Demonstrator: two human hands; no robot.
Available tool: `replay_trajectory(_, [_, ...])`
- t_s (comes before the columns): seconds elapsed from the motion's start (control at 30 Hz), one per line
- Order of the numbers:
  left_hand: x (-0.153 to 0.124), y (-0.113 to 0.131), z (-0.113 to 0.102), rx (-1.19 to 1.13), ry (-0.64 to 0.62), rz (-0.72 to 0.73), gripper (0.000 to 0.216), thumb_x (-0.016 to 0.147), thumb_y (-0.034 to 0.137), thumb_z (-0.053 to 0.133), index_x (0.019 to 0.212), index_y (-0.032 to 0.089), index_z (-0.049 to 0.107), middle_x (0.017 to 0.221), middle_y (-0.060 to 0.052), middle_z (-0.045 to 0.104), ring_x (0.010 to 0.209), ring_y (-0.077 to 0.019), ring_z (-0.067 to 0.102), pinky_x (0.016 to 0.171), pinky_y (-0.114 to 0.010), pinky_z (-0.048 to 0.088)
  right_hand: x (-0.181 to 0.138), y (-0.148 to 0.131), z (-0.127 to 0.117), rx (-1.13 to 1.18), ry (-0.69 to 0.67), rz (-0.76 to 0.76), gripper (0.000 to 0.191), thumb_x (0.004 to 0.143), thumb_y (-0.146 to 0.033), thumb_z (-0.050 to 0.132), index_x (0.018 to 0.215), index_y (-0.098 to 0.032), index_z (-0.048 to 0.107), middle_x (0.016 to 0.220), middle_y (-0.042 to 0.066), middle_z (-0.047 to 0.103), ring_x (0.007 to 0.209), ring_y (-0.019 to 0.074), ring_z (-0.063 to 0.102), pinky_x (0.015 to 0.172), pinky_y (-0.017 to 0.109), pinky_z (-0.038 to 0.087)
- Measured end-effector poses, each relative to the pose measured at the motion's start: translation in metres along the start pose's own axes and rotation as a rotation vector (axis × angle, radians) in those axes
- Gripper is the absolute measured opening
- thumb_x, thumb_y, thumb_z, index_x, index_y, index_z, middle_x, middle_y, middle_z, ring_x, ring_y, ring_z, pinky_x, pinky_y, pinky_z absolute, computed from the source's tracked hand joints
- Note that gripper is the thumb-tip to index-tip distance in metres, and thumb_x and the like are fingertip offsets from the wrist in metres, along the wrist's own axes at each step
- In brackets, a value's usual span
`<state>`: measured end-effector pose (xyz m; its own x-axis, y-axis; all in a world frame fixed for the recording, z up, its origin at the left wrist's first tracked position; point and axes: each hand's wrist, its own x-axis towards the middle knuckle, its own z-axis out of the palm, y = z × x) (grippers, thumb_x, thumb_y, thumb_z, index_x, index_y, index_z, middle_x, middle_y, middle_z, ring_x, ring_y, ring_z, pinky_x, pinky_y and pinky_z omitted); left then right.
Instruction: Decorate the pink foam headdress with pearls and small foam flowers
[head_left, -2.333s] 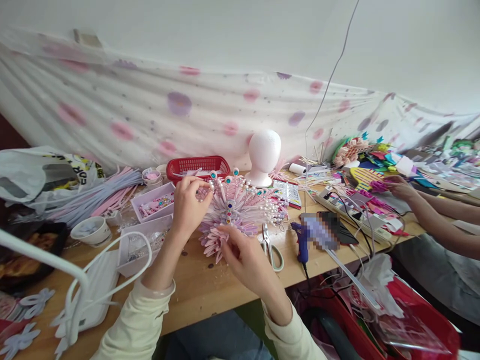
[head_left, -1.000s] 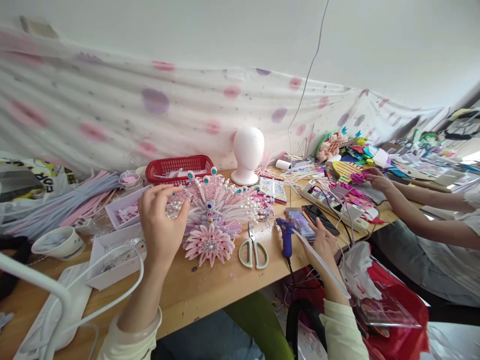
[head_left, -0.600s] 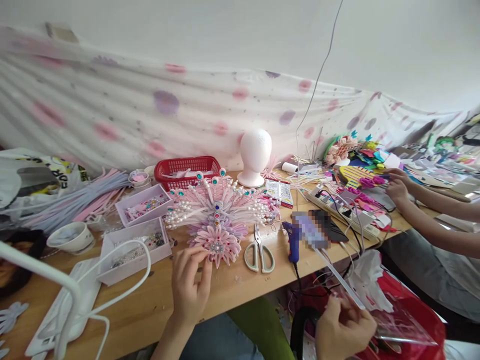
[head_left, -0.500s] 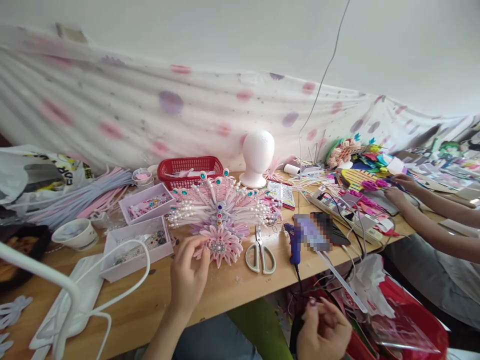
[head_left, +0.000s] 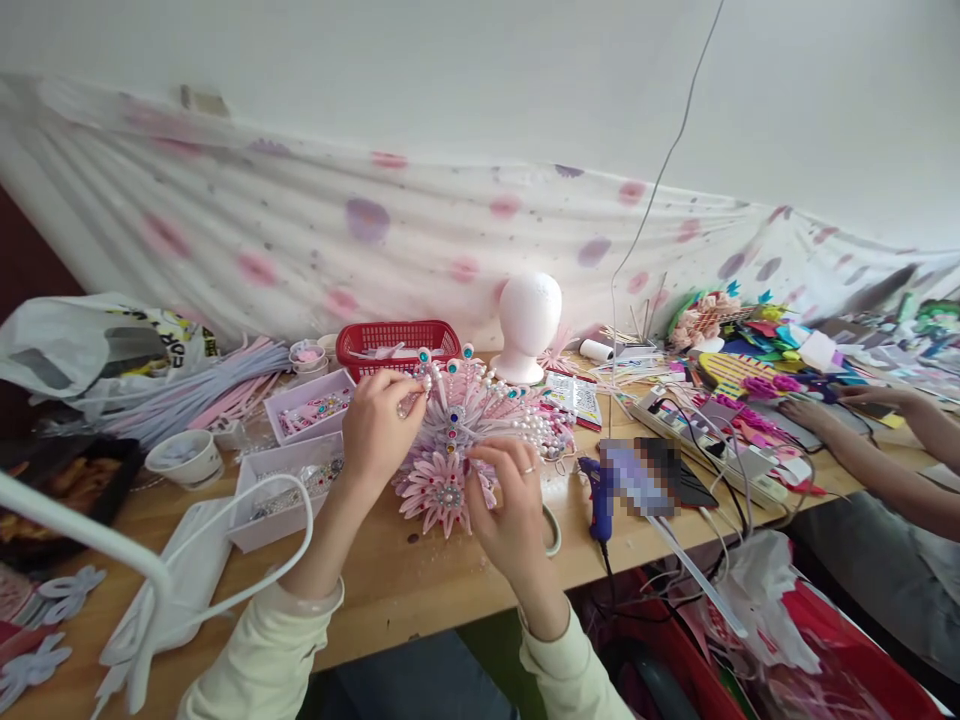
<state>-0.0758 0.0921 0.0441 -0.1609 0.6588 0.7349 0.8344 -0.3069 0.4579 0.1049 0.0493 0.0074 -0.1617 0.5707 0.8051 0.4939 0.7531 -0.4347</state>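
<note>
A pink and lilac crown-like headdress [head_left: 453, 400] of fuzzy stems, pearls and coloured gems stands on the table, with a petalled flower [head_left: 435, 495] low on its front. My left hand [head_left: 384, 425] is closed in a pinch on the headdress's upper left, among the pearls. At the flower's right side, my right hand [head_left: 508, 505] has thumb and forefinger close together; what they hold, if anything, is too small to make out. Scissors lie mostly hidden behind that hand, with one handle loop [head_left: 553, 532] showing. A blue glue gun [head_left: 600, 500] lies to the right.
Two white boxes of beads and gems [head_left: 281, 480] sit left, before a red basket [head_left: 397, 340]. A white foam head [head_left: 529, 320] stands behind. A white lamp arm and cable [head_left: 90, 530] cross the left front. A co-worker's hands [head_left: 810, 415] are at far right.
My right hand has come up from beside my lap to the flower, covering most of the scissors. My left hand has moved from the flower up to the headdress's left side. The view has shifted slightly.
</note>
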Motion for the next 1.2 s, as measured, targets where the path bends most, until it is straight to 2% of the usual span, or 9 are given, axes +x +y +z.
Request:
replay_trajectory(0.07, [0.010,-0.006,0.001,0.037,0.036,0.051,0.013,0.081,0.021,0.061,0.083,0.020,0.074,0.104,-0.009,0.070,0.104,-0.0276,0.064,0.095,-0.044,0.049,0.013,0.002,-0.004,-0.047,0.026,-0.005,0.021,0.090,-0.009,0.052,0.103,-0.022,0.061,0.102,0.006,0.063,0.099,0.0230,0.056,0.088,0.041,0.045])
replay_trajectory(0.13, [0.019,-0.012,0.002,-0.005,-0.023,0.047,0.012,0.078,0.019,0.061,0.082,0.019,0.073,0.107,-0.009,0.071,0.107,-0.0280,0.064,0.099,-0.045,0.047,0.019,0.003,-0.006,-0.061,0.042,-0.002,0.019,0.090,-0.010,0.051,0.101,-0.022,0.061,0.101,0.006,0.062,0.099,0.0232,0.055,0.089,0.042,0.044])
replay_trajectory(0.27, [0.032,-0.022,0.003,-0.141,-0.224,-0.066,0.012,0.078,0.021,0.058,0.083,0.020,0.068,0.097,-0.007,0.075,0.097,-0.0250,0.068,0.092,-0.040,0.051,0.018,0.006,0.000,-0.058,0.033,0.038,0.020,0.090,-0.009,0.051,0.099,-0.023,0.062,0.100,0.006,0.062,0.100,0.0233,0.053,0.088,0.041,0.044])
replay_trajectory(0.43, [0.040,-0.030,0.007,-0.179,-0.239,-0.101,0.010,0.072,0.025,0.058,0.078,0.020,0.064,0.098,-0.008,0.074,0.102,-0.0268,0.066,0.097,-0.042,0.048,0.014,0.006,0.011,-0.018,0.019,0.056,0.020,0.090,-0.009,0.050,0.098,-0.022,0.062,0.099,0.005,0.063,0.098,0.0231,0.053,0.087,0.040,0.044])
replay_trajectory(0.6, [0.045,-0.035,0.008,-0.241,-0.330,-0.204,0.020,0.070,0.033,0.060,0.083,0.019,0.068,0.094,-0.007,0.074,0.091,-0.0247,0.067,0.091,-0.041,0.051,0.019,0.001,0.019,-0.046,-0.040,0.060,0.018,0.089,-0.010,0.053,0.096,-0.023,0.064,0.102,0.006,0.066,0.104,0.0254,0.052,0.092,0.043,0.043])
replay_trajectory(0.7, [0.048,-0.038,0.006,-0.262,-0.309,-0.170,0.022,0.067,0.035,0.062,0.080,0.019,0.070,0.095,-0.007,0.072,0.093,-0.0251,0.066,0.090,-0.041,0.052,0.022,-0.006,0.025,-0.127,-0.136,0.043,0.019,0.089,-0.012,0.056,0.100,-0.023,0.067,0.113,0.005,0.068,0.113,0.0286,0.047,0.097,0.047,0.037])
replay_trajectory(0.83, [0.047,-0.038,0.002,-0.235,-0.246,-0.132,0.020,0.065,0.035,0.065,0.076,0.021,0.073,0.094,-0.007,0.070,0.090,-0.0240,0.065,0.084,-0.038,0.053,0.021,-0.014,0.038,-0.188,-0.248,0.065,0.018,0.091,-0.017,0.057,0.102,-0.025,0.068,0.126,0.004,0.066,0.115,0.0309,0.045,0.092,0.048,0.037])
replay_trajectory(1.0, [0.045,-0.031,-0.005,-0.221,-0.268,-0.149,0.016,0.066,0.033,0.064,0.075,0.022,0.071,0.091,-0.006,0.074,0.088,-0.0239,0.066,0.083,-0.036,0.053,0.019,-0.016,0.048,-0.205,-0.296,0.088,0.015,0.091,-0.018,0.056,0.101,-0.024,0.067,0.130,0.006,0.064,0.120,0.0339,0.044,0.094,0.051,0.037])
replay_trajectory(1.2, [0.047,-0.024,-0.011,-0.221,-0.362,-0.204,0.022,0.066,0.037,0.062,0.080,0.022,0.071,0.091,-0.005,0.076,0.090,-0.0265,0.068,0.083,-0.038,0.052,0.022,-0.015,0.052,-0.219,-0.313,0.111,0.021,0.091,-0.015,0.052,0.107,-0.022,0.064,0.138,0.007,0.060,0.121,0.0345,0.043,0.096,0.053,0.036])
